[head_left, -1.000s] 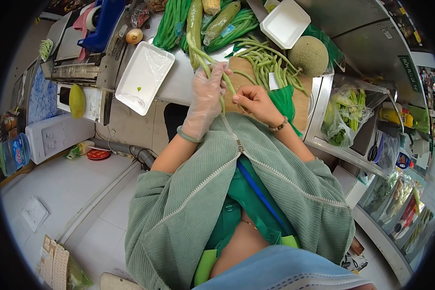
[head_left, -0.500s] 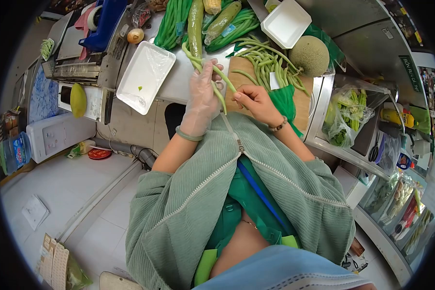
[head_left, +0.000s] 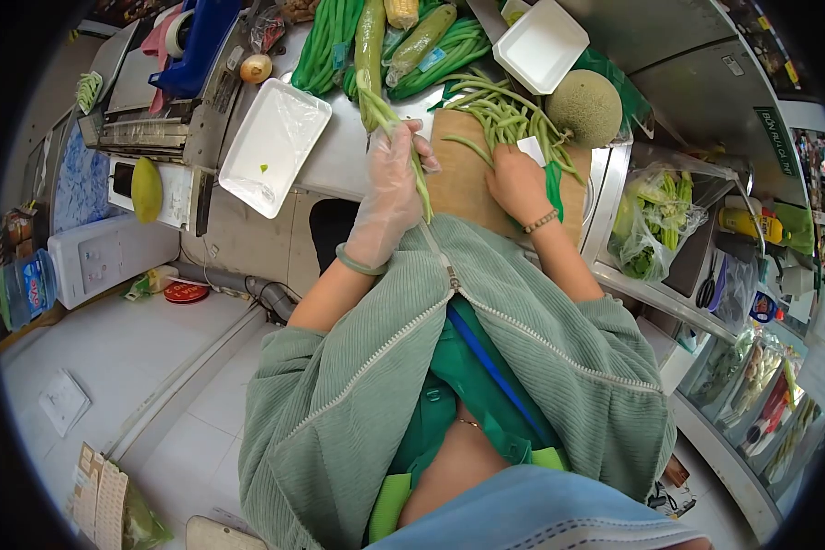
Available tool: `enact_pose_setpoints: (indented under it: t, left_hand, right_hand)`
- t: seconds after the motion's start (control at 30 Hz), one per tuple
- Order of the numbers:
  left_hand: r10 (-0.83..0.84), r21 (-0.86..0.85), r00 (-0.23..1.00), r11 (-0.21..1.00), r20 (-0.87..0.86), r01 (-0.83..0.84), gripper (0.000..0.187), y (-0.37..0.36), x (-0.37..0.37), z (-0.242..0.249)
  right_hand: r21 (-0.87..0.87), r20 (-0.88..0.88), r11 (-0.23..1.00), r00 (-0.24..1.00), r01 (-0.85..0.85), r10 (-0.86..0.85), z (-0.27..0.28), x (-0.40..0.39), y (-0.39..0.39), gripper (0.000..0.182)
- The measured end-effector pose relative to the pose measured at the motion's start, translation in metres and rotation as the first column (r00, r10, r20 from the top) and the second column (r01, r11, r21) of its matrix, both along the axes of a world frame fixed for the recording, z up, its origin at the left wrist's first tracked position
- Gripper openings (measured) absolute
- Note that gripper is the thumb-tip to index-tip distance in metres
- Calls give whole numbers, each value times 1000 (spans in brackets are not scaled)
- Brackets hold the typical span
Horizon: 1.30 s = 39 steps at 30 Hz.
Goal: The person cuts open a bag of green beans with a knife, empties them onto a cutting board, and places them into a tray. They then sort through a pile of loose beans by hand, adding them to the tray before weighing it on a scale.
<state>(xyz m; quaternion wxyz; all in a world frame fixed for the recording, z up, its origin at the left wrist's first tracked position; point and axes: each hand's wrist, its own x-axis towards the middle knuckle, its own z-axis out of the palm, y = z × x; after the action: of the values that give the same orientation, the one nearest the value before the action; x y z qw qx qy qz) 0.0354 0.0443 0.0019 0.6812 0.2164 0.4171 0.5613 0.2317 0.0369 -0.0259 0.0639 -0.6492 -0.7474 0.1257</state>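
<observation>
My left hand (head_left: pixel 392 188), in a clear plastic glove, is closed around a few long green beans (head_left: pixel 419 183) whose ends stick out above and below the fist. My bare right hand (head_left: pixel 518 183), with a bead bracelet at the wrist, reaches to the near edge of a pile of green beans (head_left: pixel 500 115) on a brown board (head_left: pixel 463 197). Its fingertips are hidden under the hand, so its grip does not show. A white paper piece and green netting (head_left: pixel 554 183) lie beside it.
A white foam tray (head_left: pixel 275 147) lies left of my hands. Behind are netted green vegetables (head_left: pixel 325 50), a wrapped gourd (head_left: pixel 422 44), another white tray (head_left: pixel 541 44) and a melon (head_left: pixel 585 108). Bagged greens (head_left: pixel 655 220) sit at the right, with scissors (head_left: pixel 706 291) beyond.
My right hand has left the beans at my left hand and moved right to the pile on the board. My left hand still holds its beans, now closer together.
</observation>
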Motion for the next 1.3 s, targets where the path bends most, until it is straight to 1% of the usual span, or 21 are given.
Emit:
enact_pose_setpoints:
  t: [0.07,0.17,0.27,0.3,0.37,0.4,0.47,0.5,0.57,0.6,0.67,0.77,0.8,0.87,0.93,0.97,1.07,1.13,1.23,1.27,1.3]
  left_hand:
    - [-21,-14,1000,1000,-11,21,27,-3,1,1]
    - [-31,-38,999,999,-16,30,25,-2,4,1]
    - [-27,-62,1000,998,2,27,23,-3,7,0]
    - [-20,-64,1000,998,13,20,23,-3,9,0]
    - [25,-32,997,999,-70,-28,22,-4,7,0]
    - [52,-14,992,998,-113,-54,22,-4,6,0]
    - [49,-44,986,997,-158,-56,20,-3,3,11]
    - [43,-61,983,997,-181,-55,19,-4,2,16]
    - [-41,-13,966,999,-257,39,17,-2,6,19]
    - [-79,12,953,996,-294,86,15,-1,9,21]
    - [-78,13,965,996,-251,84,13,-2,14,29]
    - [-23,6,977,1000,-211,25,14,-2,11,28]
    - [4,3,979,1000,-203,-3,15,-1,8,27]
    - [52,16,997,999,-62,-51,16,1,-1,28]
    - [104,9,993,994,51,-105,17,5,-12,29]
    - [136,-1,986,991,95,-137,18,8,-16,29]
    - [186,-40,959,983,215,-182,20,8,-23,26]
    - [218,-84,941,976,258,-203,21,7,-18,26]
    - [39,-39,996,999,82,-36,17,4,-15,26]
    - [30,-50,999,998,44,-27,16,3,-12,27]
    - [21,-61,1000,998,6,-21,15,1,-8,28]
  right_hand:
    - [-9,12,999,999,34,-34,3,-4,0,20]
    - [45,-8,999,1000,-18,18,-1,-7,2,16]
    - [140,67,984,993,-107,99,-18,-11,4,17]
    - [182,29,977,994,-109,106,-17,-11,5,16]
    - [266,-50,957,990,-115,132,-14,-13,7,14]
    - [317,-145,945,980,-87,139,-9,-15,9,13]
    - [395,-331,918,930,-18,161,10,-20,10,12]
    - [379,-384,925,910,1,157,19,-23,8,12]
    - [347,-484,937,863,38,144,36,-30,6,11]
    - [373,-498,927,847,17,185,41,-34,6,12]
    - [428,-521,903,810,-26,270,47,-41,5,12]
    - [413,-595,911,749,-26,291,47,-49,5,13]
    - [387,-614,921,733,-43,292,48,-49,6,13]
    - [335,-652,939,701,-75,289,50,-46,9,13]
    - [117,-759,986,630,-116,164,44,-38,8,15]
    - [8,-797,989,596,-148,96,42,-34,8,17]
    - [-123,-863,975,505,-184,-13,42,-31,6,21]
    - [-137,-907,973,419,-185,-48,44,-32,5,20]
    - [-155,-950,964,301,-216,-86,38,-34,6,19]
    - [-160,-960,959,261,-233,-97,36,-36,6,18]
    - [-227,-958,937,231,-264,-167,40,-35,7,18]
